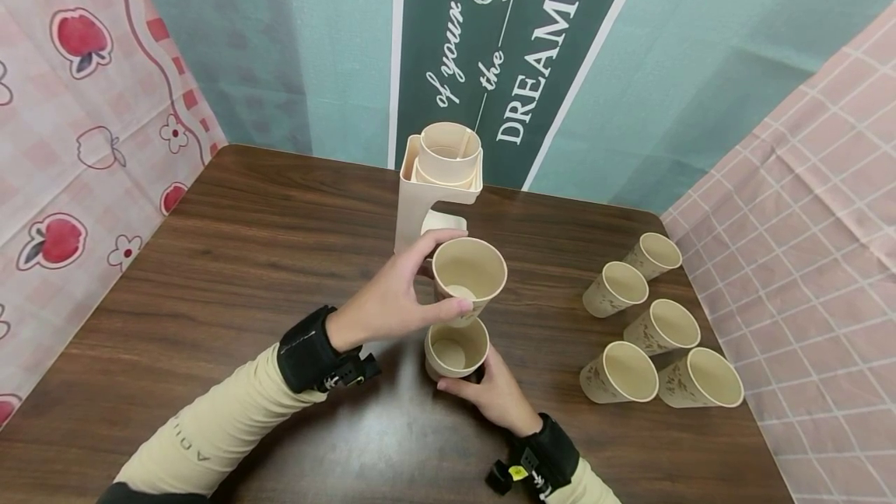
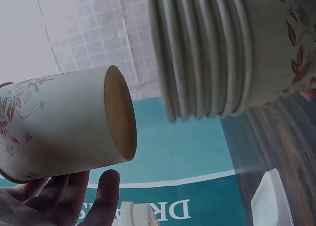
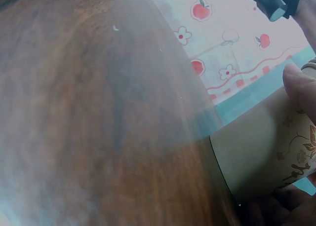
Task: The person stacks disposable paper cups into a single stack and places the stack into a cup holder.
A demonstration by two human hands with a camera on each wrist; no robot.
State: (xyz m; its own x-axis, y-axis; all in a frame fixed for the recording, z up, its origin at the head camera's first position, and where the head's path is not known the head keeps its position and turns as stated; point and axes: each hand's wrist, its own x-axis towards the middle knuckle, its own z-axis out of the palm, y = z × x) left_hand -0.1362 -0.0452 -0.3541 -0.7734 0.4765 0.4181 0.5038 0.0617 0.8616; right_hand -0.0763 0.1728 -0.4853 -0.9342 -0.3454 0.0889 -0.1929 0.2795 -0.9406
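Observation:
In the head view my left hand (image 1: 381,306) grips a beige paper cup (image 1: 470,264) between thumb and fingers, its mouth tilted up. Just below it, a stack of nested paper cups (image 1: 448,368) is held by my right hand (image 1: 498,393). From the left wrist, the single cup (image 2: 69,127) is seen apart from the stack (image 2: 276,53), whose several rims lie close together. Brown leaf prints decorate the cups. The right wrist view shows the lower wall of the stack (image 3: 261,152) with the right thumb (image 3: 298,90) on it.
Behind the hands stands a cream-coloured holder (image 1: 413,212) with a round container (image 1: 448,169) in its top. Several separate paper cups (image 1: 619,372) stand upright at the right of the dark wooden table (image 1: 280,216). Patterned cloths (image 1: 336,45) hang along the back and sides.

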